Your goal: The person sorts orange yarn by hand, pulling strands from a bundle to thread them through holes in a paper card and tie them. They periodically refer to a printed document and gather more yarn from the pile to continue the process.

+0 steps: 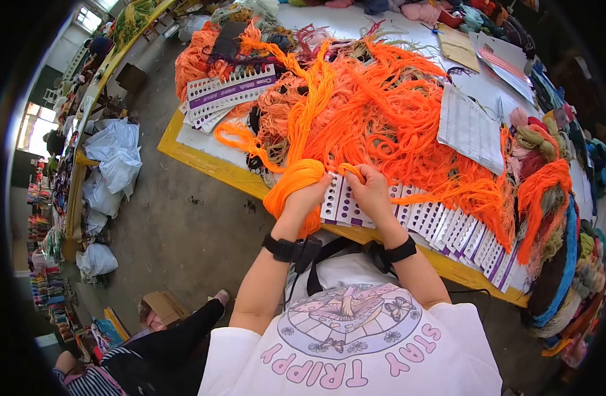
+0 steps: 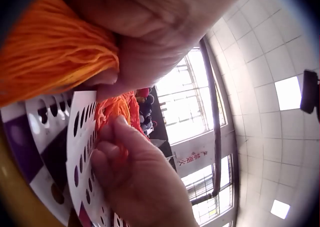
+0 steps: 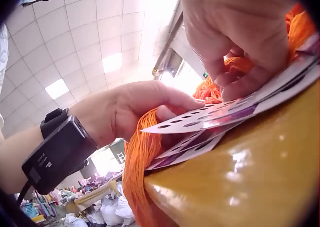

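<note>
A thick light-orange yarn bundle [image 1: 293, 186] is gripped by the left hand [image 1: 309, 197] at the table's front edge; in the right wrist view the yarn [image 3: 140, 162] hangs down past that edge. Close beside it, the right hand [image 1: 371, 193] pinches a small loop of orange yarn [image 1: 351, 171] between thumb and curled fingers. Under both hands lie white and purple cards with punched holes [image 1: 346, 201], and the left wrist view shows these cards [image 2: 82, 137] between the hands. Behind spreads a large tangled heap of orange yarn [image 1: 375, 119].
Another punched card [image 1: 230, 89] lies at the heap's left, and a white paper sheet [image 1: 471, 129] on its right. Many-coloured skeins [image 1: 553, 218] hang along the table's right side. The yellow table edge [image 1: 204, 168] runs in front. White bags [image 1: 115, 158] stand across the floor.
</note>
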{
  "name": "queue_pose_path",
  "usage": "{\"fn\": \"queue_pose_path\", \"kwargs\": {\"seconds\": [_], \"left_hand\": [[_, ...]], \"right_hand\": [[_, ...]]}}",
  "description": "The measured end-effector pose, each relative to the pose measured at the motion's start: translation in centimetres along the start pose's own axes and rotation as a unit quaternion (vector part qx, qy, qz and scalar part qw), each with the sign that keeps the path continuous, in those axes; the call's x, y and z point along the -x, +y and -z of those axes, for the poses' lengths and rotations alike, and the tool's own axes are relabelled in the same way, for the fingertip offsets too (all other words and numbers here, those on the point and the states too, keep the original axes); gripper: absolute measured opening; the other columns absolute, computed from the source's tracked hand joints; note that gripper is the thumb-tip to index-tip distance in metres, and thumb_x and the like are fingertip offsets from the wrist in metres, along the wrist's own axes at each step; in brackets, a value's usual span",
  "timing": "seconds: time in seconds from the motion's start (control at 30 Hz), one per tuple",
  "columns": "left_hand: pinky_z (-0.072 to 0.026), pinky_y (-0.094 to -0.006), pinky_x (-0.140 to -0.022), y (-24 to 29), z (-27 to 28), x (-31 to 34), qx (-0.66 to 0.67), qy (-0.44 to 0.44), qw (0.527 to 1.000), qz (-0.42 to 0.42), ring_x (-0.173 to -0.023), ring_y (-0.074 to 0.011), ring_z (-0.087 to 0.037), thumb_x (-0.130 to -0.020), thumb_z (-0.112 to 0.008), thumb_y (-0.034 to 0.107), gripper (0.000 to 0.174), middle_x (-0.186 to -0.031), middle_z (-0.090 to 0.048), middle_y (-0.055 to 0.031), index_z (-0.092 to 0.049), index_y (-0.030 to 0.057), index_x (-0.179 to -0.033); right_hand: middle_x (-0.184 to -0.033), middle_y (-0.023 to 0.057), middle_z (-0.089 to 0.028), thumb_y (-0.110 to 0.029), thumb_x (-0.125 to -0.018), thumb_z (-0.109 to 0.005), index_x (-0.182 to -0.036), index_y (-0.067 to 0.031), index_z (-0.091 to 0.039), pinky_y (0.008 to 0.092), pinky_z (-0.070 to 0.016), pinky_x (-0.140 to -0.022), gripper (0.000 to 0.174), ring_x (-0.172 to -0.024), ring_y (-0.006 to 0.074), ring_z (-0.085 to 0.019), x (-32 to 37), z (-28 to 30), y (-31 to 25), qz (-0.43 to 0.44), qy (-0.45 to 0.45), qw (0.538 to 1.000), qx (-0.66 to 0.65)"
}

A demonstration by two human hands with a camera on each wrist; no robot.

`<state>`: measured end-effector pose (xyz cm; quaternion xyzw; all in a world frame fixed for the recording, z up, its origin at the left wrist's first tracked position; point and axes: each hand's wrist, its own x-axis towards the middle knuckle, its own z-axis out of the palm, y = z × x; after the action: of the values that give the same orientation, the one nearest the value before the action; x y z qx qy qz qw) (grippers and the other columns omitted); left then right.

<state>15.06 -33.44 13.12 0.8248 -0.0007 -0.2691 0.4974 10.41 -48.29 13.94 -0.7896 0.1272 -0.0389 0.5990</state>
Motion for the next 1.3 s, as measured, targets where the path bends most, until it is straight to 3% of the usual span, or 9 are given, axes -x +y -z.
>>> {"fn": "queue_pose_path", "kwargs": {"seconds": [0.13,0.47,0.57,0.67,0.77,0.9,1.13,1.2,1.3], "left_hand": [[-0.0391,-0.0182,-0.046,-0.1,1.6,0.4,0.258,-0.096,0.956,0.099,-0.052,-0.0058,-0.049,-0.086,-0.049,0.017,0.016,-0.067,-0.056,0.0003,-0.059,0.0043,-0.086],[-0.0395,-0.0199,-0.047,-1.2,-0.1,-0.2,0.273,-0.108,0.956,0.024,-0.055,-0.0063,-0.05,-0.086,-0.052,0.023,0.02,-0.066,-0.055,0.0025,-0.06,0.0056,-0.081],[-0.0413,-0.0226,-0.05,-2.5,-0.8,-1.0,0.149,-0.038,0.988,-0.034,-0.057,-0.0079,-0.051,-0.086,-0.051,0.025,0.022,-0.065,-0.056,0.002,-0.059,0.0055,-0.08],[-0.0427,-0.0249,-0.054,-1.5,1.2,-0.1,-0.247,0.096,0.944,-0.198,-0.059,-0.0099,-0.052,-0.086,-0.049,0.026,0.023,-0.069,-0.057,0.0016,-0.058,0.0048,-0.082],[-0.0429,-0.0256,-0.056,-2.6,2.4,0.5,-0.204,0.206,0.935,-0.203,-0.061,-0.0114,-0.053,-0.085,-0.05,0.022,0.019,-0.074,-0.057,0.0013,-0.059,0.004,-0.084],[-0.0446,-0.0296,-0.071,-2.4,4.0,1.3,0.126,0.025,0.991,-0.049,-0.077,-0.0166,-0.056,-0.082,-0.055,0.025,0.028,-0.088,-0.06,-0.0051,-0.057,0.0027,-0.098],[-0.0425,-0.0241,-0.061,-0.6,3.2,1.7,0.122,0.059,0.99,-0.045,-0.07,-0.01,-0.054,-0.083,-0.056,0.024,0.024,-0.081,-0.058,-0.0029,-0.058,0.0022,-0.094],[-0.0411,-0.0222,-0.058,0.5,3.3,2.2,0.246,0.028,0.968,0.037,-0.066,-0.0083,-0.052,-0.083,-0.056,0.023,0.022,-0.077,-0.056,-0.0021,-0.059,0.0021,-0.09],[-0.0391,-0.0205,-0.054,0.3,4.7,1.9,0.492,-0.213,0.844,0.007,-0.061,-0.006,-0.049,-0.083,-0.057,0.023,0.021,-0.072,-0.053,-0.0008,-0.058,0.0019,-0.084]], "right_hand": [[-0.072,0.012,-0.06,-0.015,-0.075,-0.058,-0.082,0.0003,-0.06,0.0313,-0.0443,-0.058,0.017,-0.063,0.0245,-0.057,0.5,-0.8,-0.6,0.055,0.032,0.996,0.06],[-0.08,0.0139,-0.06,-0.014,-0.075,-0.055,-0.081,-0.0008,-0.061,0.0333,-0.0446,-0.059,0.016,-0.068,0.0281,-0.058,0.8,-0.5,-0.8,0.121,-0.006,0.987,0.101],[-0.081,0.0158,-0.06,-0.015,-0.077,-0.051,-0.082,-0.0005,-0.06,0.0351,-0.0449,-0.061,0.018,-0.071,0.0307,-0.058,0.8,-0.6,-0.8,0.097,0.008,0.992,0.08],[-0.083,0.0175,-0.06,-0.015,-0.079,-0.047,-0.084,-0.0009,-0.06,0.0369,-0.0451,-0.063,0.02,-0.074,0.0322,-0.058,0.4,-0.9,-0.3,0.047,0.012,0.996,0.075],[-0.082,0.0177,-0.06,-0.015,-0.08,-0.045,-0.086,-0.0017,-0.06,0.0375,-0.0454,-0.064,0.021,-0.074,0.0319,-0.058,0.3,-1.0,-0.2,0.055,0.01,0.993,0.106],[-0.078,0.017,-0.06,-0.016,-0.08,-0.046,-0.086,-0.0025,-0.061,0.0369,-0.0452,-0.062,0.021,-0.072,0.0316,-0.058,0.4,-0.9,-1.0,0.053,0.004,0.991,0.126],[-0.064,0.0127,-0.058,-0.015,-0.079,-0.048,-0.086,-0.0032,-0.061,0.0308,-0.0427,-0.053,0.019,-0.058,0.0237,-0.056,-0.1,-0.6,-0.7,0.006,-0.022,0.997,0.073],[-0.062,0.0111,-0.057,-0.013,-0.078,-0.05,-0.086,-0.004,-0.061,0.0295,-0.0419,-0.051,0.016,-0.055,0.0219,-0.055,-0.1,-0.6,-0.4,0.0,-0.023,0.998,0.051],[-0.063,0.0094,-0.056,-0.009,-0.075,-0.054,-0.085,-0.0056,-0.061,0.0289,-0.0418,-0.05,0.013,-0.055,0.0203,-0.054,0.0,-0.7,-0.4,0.031,-0.029,0.999,0.031]]}}
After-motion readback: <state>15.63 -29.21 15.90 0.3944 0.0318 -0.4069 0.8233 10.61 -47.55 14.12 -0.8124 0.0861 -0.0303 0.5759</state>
